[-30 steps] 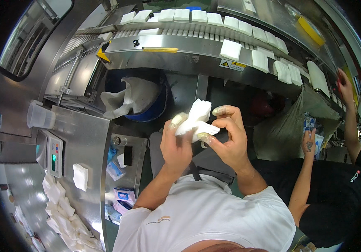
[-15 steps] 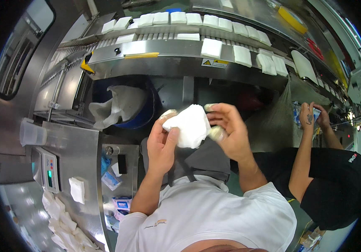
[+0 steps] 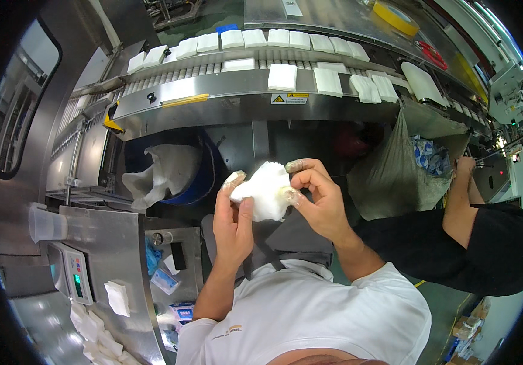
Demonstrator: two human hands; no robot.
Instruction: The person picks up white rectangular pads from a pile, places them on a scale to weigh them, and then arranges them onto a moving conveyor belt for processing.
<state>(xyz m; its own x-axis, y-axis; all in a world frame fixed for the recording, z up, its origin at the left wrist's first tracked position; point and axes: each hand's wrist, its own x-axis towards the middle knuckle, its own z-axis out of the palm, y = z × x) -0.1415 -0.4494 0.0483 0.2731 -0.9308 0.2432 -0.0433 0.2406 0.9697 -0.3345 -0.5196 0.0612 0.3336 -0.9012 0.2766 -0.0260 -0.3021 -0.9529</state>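
In front of my body I hold a crumpled stack of white wipes (image 3: 263,193). My left hand (image 3: 234,226) grips its left side, thumb on the near face and fingers behind. At the right edge, my right hand (image 3: 323,205) pinches the stack with the thumb against it and the index finger near its upper corner; the other fingers curl. Pale coverings sit on several of my fingertips. Beyond my hands, folded white wipe stacks (image 3: 282,78) lie along the edge of a metal roller conveyor (image 3: 231,89), with more on its far side.
To the left, a metal table (image 3: 106,234) carries a digital scale (image 3: 74,274), a clear plastic jug (image 3: 47,224) and a white wipe stack (image 3: 117,298). A blue bin (image 3: 209,176) and a large woven sack (image 3: 375,185) stand under the conveyor. A co-worker's arm (image 3: 461,210) is at the right.
My right hand has come in from just beside the stack to touch its right edge. The view has shifted slightly, and the co-worker's hands have moved farther right.
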